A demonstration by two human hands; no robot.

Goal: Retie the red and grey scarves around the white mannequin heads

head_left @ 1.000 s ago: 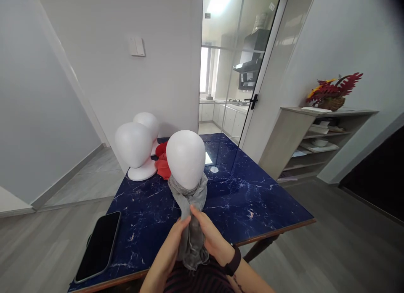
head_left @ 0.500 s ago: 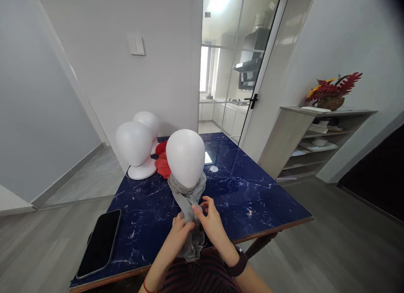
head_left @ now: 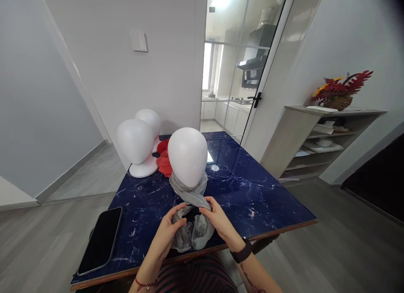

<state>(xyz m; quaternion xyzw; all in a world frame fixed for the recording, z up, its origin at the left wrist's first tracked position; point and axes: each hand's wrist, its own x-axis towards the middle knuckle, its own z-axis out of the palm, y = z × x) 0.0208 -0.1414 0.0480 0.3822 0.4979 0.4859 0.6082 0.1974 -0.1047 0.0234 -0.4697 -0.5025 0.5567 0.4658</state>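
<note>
A white foam mannequin head point(head_left: 187, 156) stands on the dark blue marble table point(head_left: 252, 196) right in front of me. A thin grey scarf point(head_left: 191, 232) is wrapped round its neck, and its two ends hang down toward the table's near edge. My left hand point(head_left: 168, 228) grips the left end with curled fingers. My right hand point(head_left: 219, 219) grips the right end just below the neck, so a dark gap shows between the two ends. A dark band sits on my right wrist.
Two more white foam heads point(head_left: 136, 143) stand at the table's far left with a red cloth point(head_left: 164, 160) beside them. A black phone point(head_left: 100, 239) lies at the near left corner. A glass door point(head_left: 249, 74) is behind; a shelf unit point(head_left: 318, 137) with flowers stands right.
My hands rose from low on the bunched scarf ends to just under the neck, then drew the two ends apart sideways. The view shifted slightly.
</note>
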